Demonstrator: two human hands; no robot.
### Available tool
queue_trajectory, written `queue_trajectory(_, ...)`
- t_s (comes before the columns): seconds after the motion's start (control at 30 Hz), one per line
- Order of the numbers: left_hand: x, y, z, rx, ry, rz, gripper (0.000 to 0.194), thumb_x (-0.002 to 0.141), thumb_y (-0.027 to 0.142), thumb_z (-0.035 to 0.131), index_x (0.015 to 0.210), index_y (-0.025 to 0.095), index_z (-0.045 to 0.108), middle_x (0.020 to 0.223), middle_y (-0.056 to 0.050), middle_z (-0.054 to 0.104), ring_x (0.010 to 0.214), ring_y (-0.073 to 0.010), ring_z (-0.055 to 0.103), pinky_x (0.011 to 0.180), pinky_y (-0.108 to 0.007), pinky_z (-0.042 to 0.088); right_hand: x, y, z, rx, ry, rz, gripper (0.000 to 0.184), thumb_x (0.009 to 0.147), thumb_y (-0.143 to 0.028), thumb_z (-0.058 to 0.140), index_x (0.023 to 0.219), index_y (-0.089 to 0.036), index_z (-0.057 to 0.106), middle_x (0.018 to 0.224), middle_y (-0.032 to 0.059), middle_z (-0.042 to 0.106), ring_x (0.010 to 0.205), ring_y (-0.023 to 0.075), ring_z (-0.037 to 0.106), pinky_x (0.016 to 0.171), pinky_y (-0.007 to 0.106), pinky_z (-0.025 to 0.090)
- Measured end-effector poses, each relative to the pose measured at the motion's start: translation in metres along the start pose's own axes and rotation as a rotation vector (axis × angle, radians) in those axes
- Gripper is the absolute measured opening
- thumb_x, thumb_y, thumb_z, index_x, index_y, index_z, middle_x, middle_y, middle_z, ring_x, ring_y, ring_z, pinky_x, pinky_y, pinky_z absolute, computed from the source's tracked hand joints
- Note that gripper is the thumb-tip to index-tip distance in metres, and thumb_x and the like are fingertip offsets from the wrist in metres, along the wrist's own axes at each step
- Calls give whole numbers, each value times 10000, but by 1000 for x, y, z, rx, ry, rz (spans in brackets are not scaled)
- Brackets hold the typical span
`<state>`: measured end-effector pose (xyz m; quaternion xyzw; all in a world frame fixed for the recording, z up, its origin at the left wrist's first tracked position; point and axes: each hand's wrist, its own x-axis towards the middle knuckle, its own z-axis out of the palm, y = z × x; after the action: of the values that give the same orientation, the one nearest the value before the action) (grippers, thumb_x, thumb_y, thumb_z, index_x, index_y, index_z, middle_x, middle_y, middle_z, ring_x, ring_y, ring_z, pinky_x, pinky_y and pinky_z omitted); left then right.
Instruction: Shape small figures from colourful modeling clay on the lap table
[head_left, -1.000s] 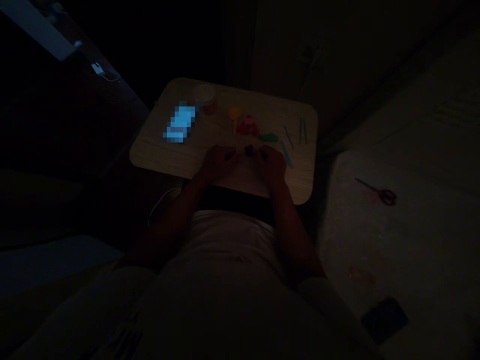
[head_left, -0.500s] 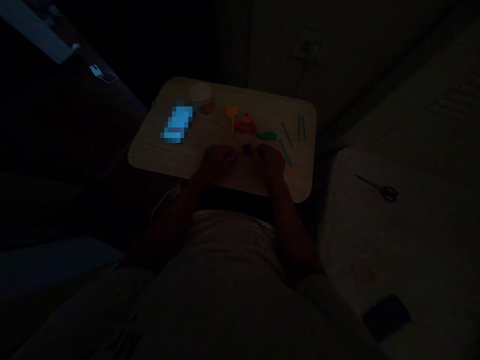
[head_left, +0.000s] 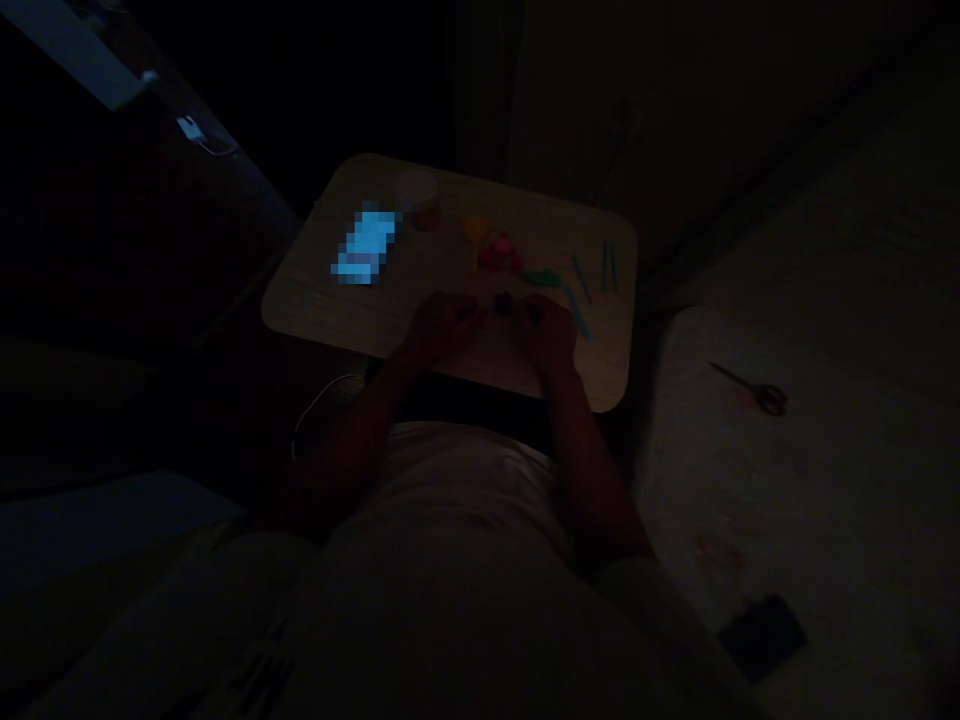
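The scene is very dark. My left hand [head_left: 442,328] rests over the near part of the small table with its fingers curled around a small dark lump [head_left: 465,315]. Opposite it, my right hand [head_left: 551,335] has its fingers closed at another dark lump [head_left: 533,315]. Between the fingertips of both hands lies a dark purple-looking piece [head_left: 502,303] on the tabletop, perhaps modelling dough. Just beyond it are a red moulded toy piece [head_left: 501,253] and a green elongated piece [head_left: 541,277]. A light-blue plastic knife [head_left: 577,312] lies beside my right hand.
On the wooden table [head_left: 315,300] lie an orange scoop-like tool [head_left: 475,235], a clear tub [head_left: 417,200], a glowing blurred screen [head_left: 365,247] and several thin blue sticks [head_left: 581,279]. Scissors [head_left: 766,397] and a dark flat object [head_left: 763,637] lie on a pale surface at right.
The view has shifted slightly and become dimmer. Both hands stay in nearly the same place around the dark piece.
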<state>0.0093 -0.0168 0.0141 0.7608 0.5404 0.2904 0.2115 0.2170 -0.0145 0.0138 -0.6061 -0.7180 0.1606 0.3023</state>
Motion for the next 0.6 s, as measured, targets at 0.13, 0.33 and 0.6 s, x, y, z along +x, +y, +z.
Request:
queue_trajectory(0.13, 0, -2, 1, -10, 8, 22, 392, 960, 449, 499, 671, 191, 558, 646, -19, 563, 628, -172, 512, 643, -326, 278, 0, 0, -1, -7, -11, 11, 327, 1048, -405, 538, 817, -222, 682, 858, 66, 732, 795, 253, 655, 658, 330, 362)
queue_trajectory(0.33, 1, 1, 0, 9, -12, 1, 366, 968, 407, 521, 680, 191, 589, 652, -19, 575, 636, -180, 516, 635, -328, 294, -1, 0, -1, -20, 6, -3, 363, 1051, -427, 506, 803, -222, 673, 836, 64, 728, 767, 246, 645, 629, 323, 330)
queue_trajectory(0.6, 0, 4, -1, -19, -18, 6, 350, 967, 349, 542, 659, 187, 570, 655, -15, 590, 635, -173, 526, 653, -321, 340, -2, 3, 0, 26, 22, -30, 392, 1047, -452, 492, 777, -217, 654, 784, 48, 691, 728, 224, 622, 616, 323, 297)
